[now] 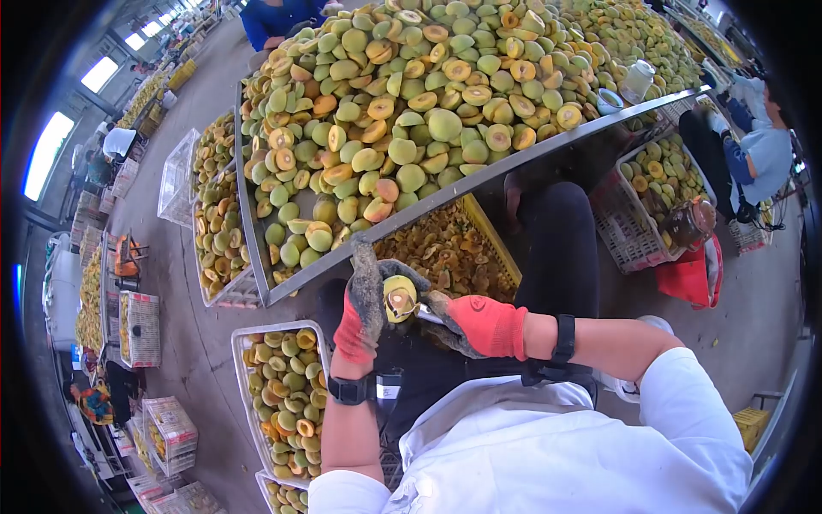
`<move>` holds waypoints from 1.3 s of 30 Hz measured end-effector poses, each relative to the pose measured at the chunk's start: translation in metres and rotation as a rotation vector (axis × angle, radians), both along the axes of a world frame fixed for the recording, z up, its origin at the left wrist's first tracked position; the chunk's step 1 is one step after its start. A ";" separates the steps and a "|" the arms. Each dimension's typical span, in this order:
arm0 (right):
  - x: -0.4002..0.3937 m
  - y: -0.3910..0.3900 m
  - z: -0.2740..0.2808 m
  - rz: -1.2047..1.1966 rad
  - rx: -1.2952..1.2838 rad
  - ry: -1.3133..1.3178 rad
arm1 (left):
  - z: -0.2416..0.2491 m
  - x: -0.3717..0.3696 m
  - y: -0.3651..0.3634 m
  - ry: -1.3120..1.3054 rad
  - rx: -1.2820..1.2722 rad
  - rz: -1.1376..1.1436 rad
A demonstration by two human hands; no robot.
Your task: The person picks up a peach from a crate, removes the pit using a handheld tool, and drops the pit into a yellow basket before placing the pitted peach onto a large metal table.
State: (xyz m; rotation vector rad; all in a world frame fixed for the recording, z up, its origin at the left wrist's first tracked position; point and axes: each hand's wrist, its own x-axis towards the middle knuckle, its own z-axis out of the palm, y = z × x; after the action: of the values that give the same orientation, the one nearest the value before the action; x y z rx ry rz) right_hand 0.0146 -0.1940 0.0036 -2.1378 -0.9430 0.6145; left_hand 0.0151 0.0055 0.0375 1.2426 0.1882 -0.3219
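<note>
My left hand (363, 301), in a grey-and-red work glove, is closed around a halved yellow-green peach (399, 296). The cut face with its brown stone area is turned up towards me. My right hand (481, 325), gloved the same way, grips a slim metal pitting knife (429, 315), whose tip meets the fruit's lower right edge. Its handle is mostly hidden in my fist. Both hands are over my lap, just in front of the metal table edge (479, 185). Below them, a yellow crate (492, 242) holds brownish cut scraps.
A large heap of peach halves (411, 111) covers the metal table. White crates of halves stand at my left (242, 377) and right (634, 244). A clear jar (637, 81) and blue cup (609, 101) sit on the heap's edge. Co-workers (276, 21) sit beyond and at right.
</note>
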 end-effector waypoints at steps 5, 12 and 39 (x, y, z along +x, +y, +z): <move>-0.003 0.006 0.009 -0.221 0.103 0.639 | -0.002 0.006 0.009 -0.037 0.057 -0.097; -0.002 0.018 0.004 -0.482 0.522 1.376 | 0.028 0.017 0.013 0.047 0.074 -0.255; -0.009 0.028 -0.001 -0.520 0.562 1.692 | -0.016 0.017 -0.014 -0.359 0.360 0.324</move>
State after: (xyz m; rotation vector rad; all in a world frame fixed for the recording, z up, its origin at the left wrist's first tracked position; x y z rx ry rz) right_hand 0.0060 -0.1658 0.0022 -0.6988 0.3700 1.2715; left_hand 0.0318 -0.0089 0.0212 1.5751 0.1370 0.2271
